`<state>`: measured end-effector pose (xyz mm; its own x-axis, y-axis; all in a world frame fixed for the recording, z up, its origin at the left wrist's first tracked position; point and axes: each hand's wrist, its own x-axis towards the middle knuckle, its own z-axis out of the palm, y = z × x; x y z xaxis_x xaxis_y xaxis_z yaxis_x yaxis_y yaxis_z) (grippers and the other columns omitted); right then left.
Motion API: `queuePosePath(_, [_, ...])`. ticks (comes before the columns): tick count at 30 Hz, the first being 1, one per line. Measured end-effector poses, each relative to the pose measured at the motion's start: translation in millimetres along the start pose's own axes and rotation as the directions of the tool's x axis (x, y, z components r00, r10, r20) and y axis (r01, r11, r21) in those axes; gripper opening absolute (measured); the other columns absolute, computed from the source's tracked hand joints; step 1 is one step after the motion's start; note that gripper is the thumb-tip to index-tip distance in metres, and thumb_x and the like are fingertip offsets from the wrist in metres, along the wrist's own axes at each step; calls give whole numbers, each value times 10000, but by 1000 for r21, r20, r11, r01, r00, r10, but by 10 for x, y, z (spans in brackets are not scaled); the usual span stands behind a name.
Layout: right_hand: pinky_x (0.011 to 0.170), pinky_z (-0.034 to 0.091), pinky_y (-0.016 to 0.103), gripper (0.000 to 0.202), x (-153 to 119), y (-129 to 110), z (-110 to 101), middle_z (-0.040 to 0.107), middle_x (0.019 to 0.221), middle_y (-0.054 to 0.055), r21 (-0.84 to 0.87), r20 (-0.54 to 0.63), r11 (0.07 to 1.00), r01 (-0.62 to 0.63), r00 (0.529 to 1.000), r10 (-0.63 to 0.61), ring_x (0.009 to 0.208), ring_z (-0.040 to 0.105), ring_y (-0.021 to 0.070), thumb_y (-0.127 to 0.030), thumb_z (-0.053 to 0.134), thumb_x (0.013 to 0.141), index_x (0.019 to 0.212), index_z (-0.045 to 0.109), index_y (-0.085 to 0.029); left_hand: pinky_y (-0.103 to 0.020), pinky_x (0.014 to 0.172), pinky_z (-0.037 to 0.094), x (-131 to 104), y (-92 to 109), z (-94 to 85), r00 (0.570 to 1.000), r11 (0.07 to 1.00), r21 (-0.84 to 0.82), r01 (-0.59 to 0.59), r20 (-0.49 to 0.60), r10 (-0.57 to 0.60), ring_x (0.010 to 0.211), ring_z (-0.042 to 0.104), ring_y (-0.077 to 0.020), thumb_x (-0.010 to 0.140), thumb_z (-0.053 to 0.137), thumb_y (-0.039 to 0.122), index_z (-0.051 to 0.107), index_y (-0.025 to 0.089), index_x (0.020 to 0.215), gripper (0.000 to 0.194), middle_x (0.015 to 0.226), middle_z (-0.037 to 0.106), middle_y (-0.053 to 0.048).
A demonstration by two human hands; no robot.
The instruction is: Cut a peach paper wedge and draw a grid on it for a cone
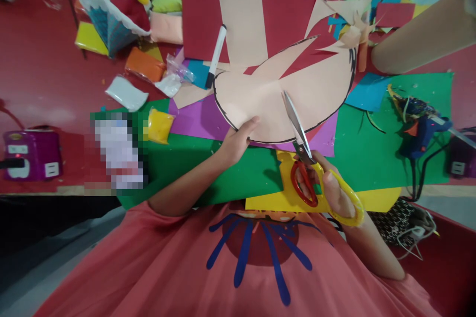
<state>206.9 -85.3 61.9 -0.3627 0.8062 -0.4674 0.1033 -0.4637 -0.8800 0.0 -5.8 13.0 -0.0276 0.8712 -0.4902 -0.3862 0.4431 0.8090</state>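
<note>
A pale peach paper piece (256, 104) with a black marker outline lies over purple, green and red sheets. My left hand (238, 143) pinches its lower edge, thumb on top, the other fingers partly hidden beneath. In my right hand (327, 183) are scissors (296, 120) with one yellow and one red handle. Their blades point up and away from me, nearly together, across the paper's lower edge right of my left hand. Above the blade tips a cut opening shows red sheet between two parts of the paper.
A white marker (216, 54) lies up and left. Clay packets (145, 64) and a phone-like blurred object (121, 151) are on the left. To the right are a blue glue gun (424, 133), a blue sheet (368, 91), paper scraps (349, 15) and a large tube (424, 34).
</note>
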Motion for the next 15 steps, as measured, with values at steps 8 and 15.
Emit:
queuePosePath(8, [381, 290, 257, 536, 20, -71, 36, 479, 619, -43, 98, -8, 995, -4, 1000, 5, 406, 392, 91, -723, 481, 834, 1083, 525, -250, -438, 1117, 433, 34, -43, -52, 999, 999, 32, -42, 29, 41, 1244, 585, -301, 587, 785, 505, 722, 229, 1049, 542, 1060, 753, -24])
queuePosePath(15, [368, 286, 218, 599, 20, -4, 43, 472, 545, -68, 69, -57, 998, -7, 998, 11, 387, 379, 75, -725, 504, 820, 1117, 522, -204, -406, 1149, 402, 7, -100, -93, 994, 994, 66, -89, 75, 84, 1306, 534, -275, 672, 745, 531, 719, 233, 1061, 491, 1157, 724, -17])
